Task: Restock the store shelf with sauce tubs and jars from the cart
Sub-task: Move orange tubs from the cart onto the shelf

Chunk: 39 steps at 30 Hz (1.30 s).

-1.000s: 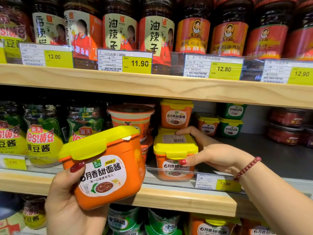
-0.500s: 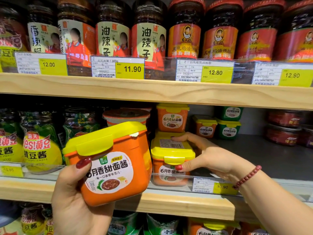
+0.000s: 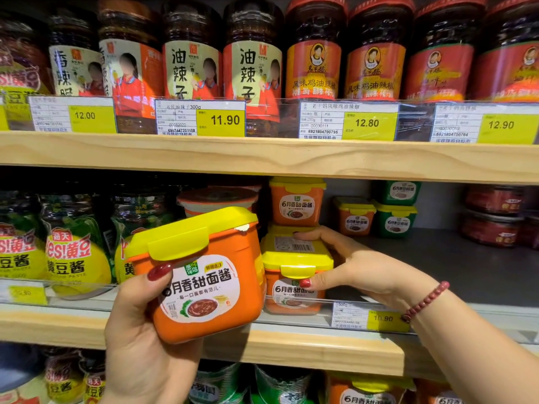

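My left hand [image 3: 137,339] holds an orange sauce tub with a yellow lid [image 3: 201,275], tilted, in front of the middle shelf's edge. My right hand [image 3: 358,269] grips a second orange tub with a yellow lid [image 3: 294,275] that stands at the front of the middle shelf [image 3: 291,345], thumb on its front, fingers over the lid's back. Behind it another orange tub [image 3: 296,201] sits on top of a hidden one.
Further back stand a small orange tub [image 3: 355,217], green tubs [image 3: 396,220] and red tubs [image 3: 493,217]. Bare grey shelf floor [image 3: 455,263] lies right of my right hand. Yellow-label bean paste jars [image 3: 73,243] fill the left. Chili jars [image 3: 253,59] line the upper shelf.
My left hand has lifted its tub slightly up and to the right, closer to the shelf. My right hand keeps its grip on the shelf tub, which has barely shifted.
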### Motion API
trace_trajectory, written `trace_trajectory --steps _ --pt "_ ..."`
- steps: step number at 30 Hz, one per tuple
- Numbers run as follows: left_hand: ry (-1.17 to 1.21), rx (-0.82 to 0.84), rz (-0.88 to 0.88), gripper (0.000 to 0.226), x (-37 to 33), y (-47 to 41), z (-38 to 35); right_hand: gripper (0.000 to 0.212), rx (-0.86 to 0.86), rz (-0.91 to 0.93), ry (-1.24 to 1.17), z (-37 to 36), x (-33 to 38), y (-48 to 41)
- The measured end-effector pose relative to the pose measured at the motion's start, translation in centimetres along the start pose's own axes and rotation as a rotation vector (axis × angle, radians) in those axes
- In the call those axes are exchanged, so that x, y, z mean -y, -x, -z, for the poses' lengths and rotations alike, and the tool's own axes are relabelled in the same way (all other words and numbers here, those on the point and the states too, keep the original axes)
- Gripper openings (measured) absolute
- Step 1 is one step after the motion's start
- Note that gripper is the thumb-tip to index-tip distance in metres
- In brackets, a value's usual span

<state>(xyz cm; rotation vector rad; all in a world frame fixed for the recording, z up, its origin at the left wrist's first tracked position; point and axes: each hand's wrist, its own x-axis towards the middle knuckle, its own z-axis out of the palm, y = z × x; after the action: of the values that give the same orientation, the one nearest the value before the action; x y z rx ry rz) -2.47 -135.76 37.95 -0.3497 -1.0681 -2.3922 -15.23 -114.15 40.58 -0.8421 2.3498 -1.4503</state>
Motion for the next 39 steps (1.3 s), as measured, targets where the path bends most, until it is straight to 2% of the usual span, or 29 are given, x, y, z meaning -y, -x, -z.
trace_trajectory --steps 2,5,8,10,13,16,18,21,25,33,39 --pt "0.116 -0.021 -0.001 0.093 0.1 0.0 -0.6 0.068 -0.061 0.021 0.141 0.1 0.4 0.6" --pt "0.101 -0.008 -0.021 0.069 0.3 0.0 -1.3 0.082 -0.225 0.168 0.274 0.2 1.8 1.8" --pt "0.114 0.019 -0.022 0.041 0.4 -0.1 -3.1 0.086 -0.183 0.317 0.085 -0.4 3.5 3.2" --pt "0.104 0.061 -0.018 0.033 0.7 -0.2 -4.1 0.090 -0.106 0.356 -0.062 -1.1 4.2 3.9" --pt "0.075 0.123 0.029 0.035 1.7 -0.9 -5.0 0.093 -0.089 0.333 -0.162 -2.0 4.1 4.1" --pt "0.012 0.130 0.099 0.069 2.7 -1.9 -5.3 0.069 -0.189 0.320 -0.191 -2.3 4.0 4.1" --pt "-0.059 0.094 0.091 0.074 3.1 -2.3 -5.2 0.057 -0.222 0.326 -0.256 -2.3 3.8 4.2" --pt "-0.150 0.107 0.028 0.057 3.3 -2.4 -5.6 0.052 -0.234 0.368 -0.366 -2.4 3.5 4.1" --pt "-0.368 0.121 -0.182 0.032 3.4 -3.1 -5.5 0.051 -0.322 0.403 -0.355 -2.5 2.9 3.6" --pt "-0.581 0.011 -0.258 0.024 5.1 -4.8 -4.6 0.078 -0.434 0.368 -0.254 -2.3 1.5 1.3" --pt "-0.677 0.086 -0.311 0.012 5.6 -4.2 -3.9 0.057 -0.448 0.386 -0.235 -2.5 0.7 1.0"
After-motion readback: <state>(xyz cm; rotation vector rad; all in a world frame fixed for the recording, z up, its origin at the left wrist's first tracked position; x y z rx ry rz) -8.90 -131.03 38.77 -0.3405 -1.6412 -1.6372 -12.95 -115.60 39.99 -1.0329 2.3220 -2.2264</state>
